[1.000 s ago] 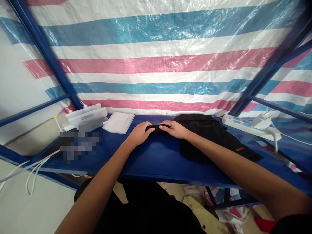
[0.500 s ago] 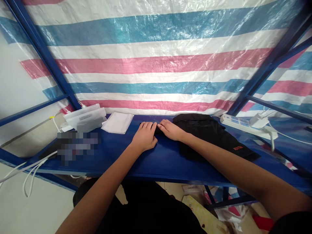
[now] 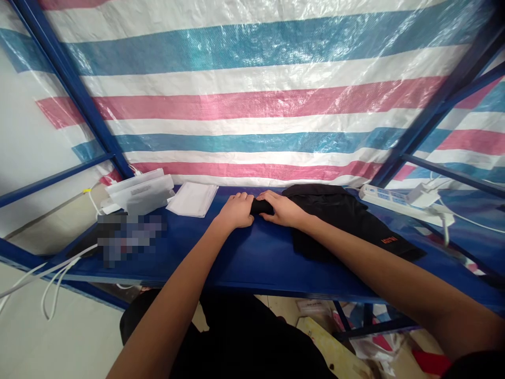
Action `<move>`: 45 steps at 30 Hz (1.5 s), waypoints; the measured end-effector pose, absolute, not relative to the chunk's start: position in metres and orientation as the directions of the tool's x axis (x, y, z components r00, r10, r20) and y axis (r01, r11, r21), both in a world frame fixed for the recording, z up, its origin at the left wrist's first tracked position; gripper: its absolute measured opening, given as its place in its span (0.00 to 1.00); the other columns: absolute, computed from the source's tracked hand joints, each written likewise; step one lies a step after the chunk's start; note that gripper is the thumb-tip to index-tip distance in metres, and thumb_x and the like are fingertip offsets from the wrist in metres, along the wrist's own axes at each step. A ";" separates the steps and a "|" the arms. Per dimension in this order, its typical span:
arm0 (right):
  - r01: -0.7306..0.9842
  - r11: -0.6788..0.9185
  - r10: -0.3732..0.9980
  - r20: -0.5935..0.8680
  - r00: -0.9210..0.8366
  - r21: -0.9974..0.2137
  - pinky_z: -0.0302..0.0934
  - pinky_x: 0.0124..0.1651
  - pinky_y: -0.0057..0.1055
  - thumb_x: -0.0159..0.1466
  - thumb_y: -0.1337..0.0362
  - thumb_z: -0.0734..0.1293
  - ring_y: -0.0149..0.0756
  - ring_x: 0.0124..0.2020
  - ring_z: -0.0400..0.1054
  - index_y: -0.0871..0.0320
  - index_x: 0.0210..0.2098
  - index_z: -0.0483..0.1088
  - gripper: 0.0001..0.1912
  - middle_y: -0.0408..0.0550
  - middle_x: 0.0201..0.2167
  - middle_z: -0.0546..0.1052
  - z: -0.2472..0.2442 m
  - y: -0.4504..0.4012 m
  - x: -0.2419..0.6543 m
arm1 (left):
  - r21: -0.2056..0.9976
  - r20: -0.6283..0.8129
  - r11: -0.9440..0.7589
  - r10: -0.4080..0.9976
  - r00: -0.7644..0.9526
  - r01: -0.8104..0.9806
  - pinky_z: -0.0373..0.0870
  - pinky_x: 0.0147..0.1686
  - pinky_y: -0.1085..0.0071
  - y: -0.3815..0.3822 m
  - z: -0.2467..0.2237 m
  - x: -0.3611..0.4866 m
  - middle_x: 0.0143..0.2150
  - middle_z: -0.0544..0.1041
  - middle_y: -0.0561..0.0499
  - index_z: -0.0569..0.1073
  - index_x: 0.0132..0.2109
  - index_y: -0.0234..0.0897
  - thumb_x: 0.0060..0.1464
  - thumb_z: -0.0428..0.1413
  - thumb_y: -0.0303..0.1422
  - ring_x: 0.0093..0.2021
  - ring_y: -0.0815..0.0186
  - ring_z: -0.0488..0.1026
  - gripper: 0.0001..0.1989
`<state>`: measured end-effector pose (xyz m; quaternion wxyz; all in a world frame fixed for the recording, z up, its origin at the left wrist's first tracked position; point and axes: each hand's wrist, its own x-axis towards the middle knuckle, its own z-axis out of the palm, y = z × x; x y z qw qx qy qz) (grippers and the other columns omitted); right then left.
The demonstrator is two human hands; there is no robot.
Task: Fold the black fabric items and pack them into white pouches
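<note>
A dark roll, apparently rolled black cloth (image 3: 261, 207), lies on the blue shelf board (image 3: 252, 263) between my two hands. My left hand (image 3: 238, 209) is wrapped over its left end, knuckles up and thumb toward me. At the right end my right hand (image 3: 282, 208) curls round it, fingers on the far side and thumb on the near side. Both ends of the roll are hidden under my palms. A black garment (image 3: 335, 210) with small orange-red lettering lies flat just right of my right hand, partly beneath my forearm.
White paper sheets (image 3: 193, 199) and a translucent white case (image 3: 142, 190) lie to the left, near a blurred-out item (image 3: 132, 239) and white cables (image 3: 55, 287). A white power strip (image 3: 402, 204) with plugs sits at right. Behind hangs a striped plastic sheet (image 3: 252, 100) between blue metal posts (image 3: 73, 95).
My fingers have closed further round the black roll, and more of it shows between my hands. My right thumb has come round to its near side.
</note>
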<state>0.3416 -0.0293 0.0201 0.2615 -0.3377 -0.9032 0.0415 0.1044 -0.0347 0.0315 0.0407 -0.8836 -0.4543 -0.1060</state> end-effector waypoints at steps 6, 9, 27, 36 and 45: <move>0.642 0.637 0.767 0.439 -0.468 -0.427 0.73 0.55 0.43 0.60 0.62 0.77 0.50 0.48 0.81 0.54 0.54 0.77 0.22 0.50 0.50 0.85 0.019 -0.024 0.336 | -0.022 0.417 -0.609 0.715 0.561 0.793 0.48 0.76 0.41 -0.047 0.016 0.107 0.70 0.70 0.33 0.56 0.79 0.31 0.63 0.55 0.31 0.70 0.43 0.66 0.39; 0.584 0.511 0.859 0.346 -0.378 -0.631 0.74 0.52 0.39 0.58 0.59 0.78 0.47 0.46 0.81 0.53 0.51 0.80 0.20 0.47 0.47 0.86 0.022 -0.024 0.336 | 0.000 0.357 -0.637 0.720 0.595 0.771 0.64 0.67 0.47 -0.050 0.019 0.102 0.66 0.74 0.35 0.57 0.79 0.35 0.65 0.55 0.33 0.64 0.44 0.72 0.39; 0.213 0.538 0.802 0.417 -0.429 -0.816 0.73 0.61 0.42 0.61 0.50 0.82 0.49 0.57 0.78 0.51 0.61 0.78 0.31 0.50 0.59 0.83 0.046 -0.047 0.333 | 0.380 0.294 -0.572 0.820 0.491 0.727 0.77 0.54 0.59 -0.054 0.044 0.090 0.64 0.82 0.43 0.58 0.78 0.43 0.59 0.66 0.35 0.62 0.45 0.81 0.44; 0.050 0.394 0.758 0.294 -0.582 -0.918 0.82 0.47 0.43 0.61 0.52 0.82 0.44 0.41 0.84 0.51 0.59 0.82 0.29 0.51 0.57 0.84 0.034 -0.043 0.329 | 0.304 0.267 -0.606 0.795 0.545 0.735 0.76 0.58 0.59 -0.045 0.039 0.079 0.75 0.72 0.41 0.47 0.83 0.44 0.56 0.65 0.29 0.69 0.45 0.75 0.55; -0.005 0.299 0.879 0.277 -0.387 -0.954 0.85 0.46 0.43 0.55 0.54 0.86 0.45 0.42 0.83 0.53 0.51 0.86 0.26 0.49 0.51 0.85 0.031 -0.035 0.329 | 0.327 0.363 -0.597 0.795 0.486 0.733 0.75 0.62 0.57 -0.025 0.025 0.059 0.63 0.81 0.44 0.75 0.66 0.43 0.60 0.66 0.32 0.62 0.48 0.79 0.28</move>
